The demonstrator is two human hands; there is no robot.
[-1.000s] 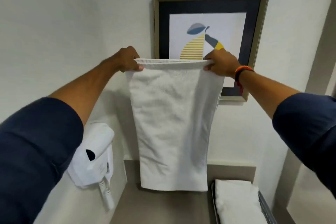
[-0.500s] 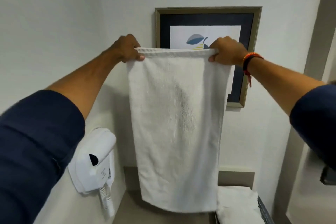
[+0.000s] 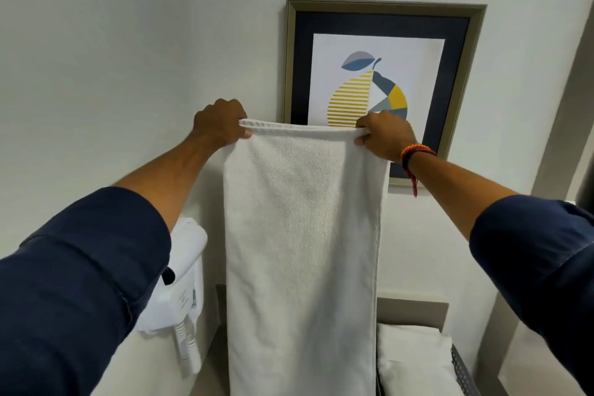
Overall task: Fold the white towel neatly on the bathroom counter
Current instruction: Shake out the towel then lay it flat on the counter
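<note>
The white towel [image 3: 302, 251] hangs straight down in front of me, stretched flat between both hands, its lower edge running out of view at the bottom. My left hand [image 3: 220, 122] pinches the top left corner. My right hand [image 3: 384, 135], with an orange and black wristband, pinches the top right corner. The towel's top hem is taut and level, in front of the wall. The counter [image 3: 209, 363] shows only as a grey strip beside and below the towel.
A framed pear picture [image 3: 382, 83] hangs on the wall behind the towel. A white wall-mounted hair dryer [image 3: 180, 283] sits low on the left wall. Folded white towels [image 3: 414, 360] lie in a grey tray [image 3: 459, 370] at the bottom right.
Both hands have come lower against the picture, still holding the same corners. The towel hangs flatter and its bottom edge has dropped out of view.
</note>
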